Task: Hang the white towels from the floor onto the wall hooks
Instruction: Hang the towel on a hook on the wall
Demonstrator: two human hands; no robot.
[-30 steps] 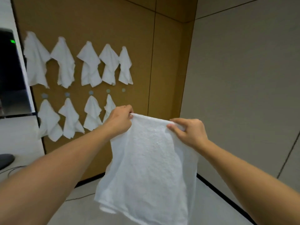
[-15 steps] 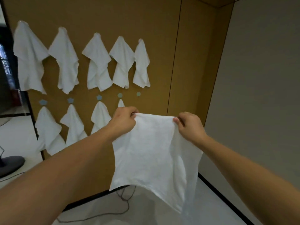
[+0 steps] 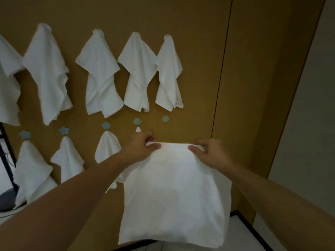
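Brown wall panel (image 3: 199,51): two rows of white hung towels (image 3: 101,77) on it. One white towel (image 3: 174,192) hangs spread before the panel, below the bare blue hook (image 3: 165,118). Left hand (image 3: 143,146) and right hand (image 3: 208,151): each grip pinches a top corner of that towel.

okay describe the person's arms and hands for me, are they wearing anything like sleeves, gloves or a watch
Both forearms are bare right up to the frame edges, with no sleeves in view. The left hand and the right hand wear no gloves. No watch, bracelet or ring shows on either wrist or on the visible fingers, and no markings can be seen.
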